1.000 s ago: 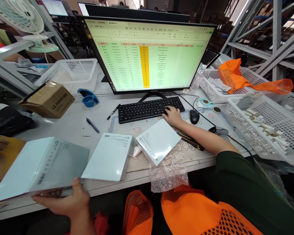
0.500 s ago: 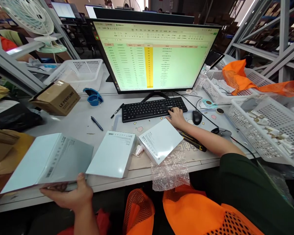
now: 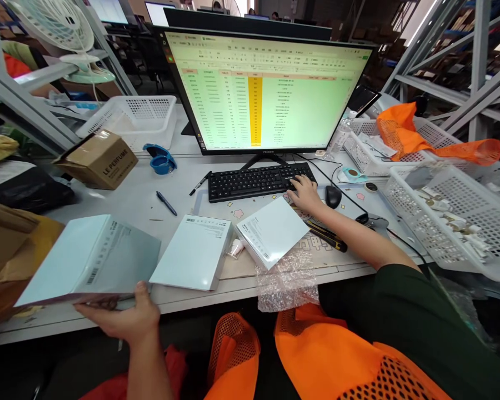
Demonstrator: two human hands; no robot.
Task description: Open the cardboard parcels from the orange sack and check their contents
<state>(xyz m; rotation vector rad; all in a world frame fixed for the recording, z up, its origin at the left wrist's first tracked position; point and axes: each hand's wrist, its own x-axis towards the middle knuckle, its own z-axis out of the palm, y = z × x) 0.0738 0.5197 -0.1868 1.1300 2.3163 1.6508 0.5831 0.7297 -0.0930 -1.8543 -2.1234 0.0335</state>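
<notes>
Black keyboard (image 3: 260,180), orange mesh bag (image 3: 341,355) — pale-blue box (image 3: 87,261).

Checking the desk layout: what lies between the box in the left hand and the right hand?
In the head view, between the held box and the right hand lie two white boxes, left box and right box, a small tube between them.

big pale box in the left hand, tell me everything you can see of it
The box is large, flat and pale blue-green, like smooth cardboard. Its greyer face carries lines of small print and a barcode near the lower edge. It is closed and tilted, held over the front left edge of the table. The left hand grips its near edge, thumb on top, fingers beneath. Its left end overlaps a brown package; contact there cannot be told.
</notes>
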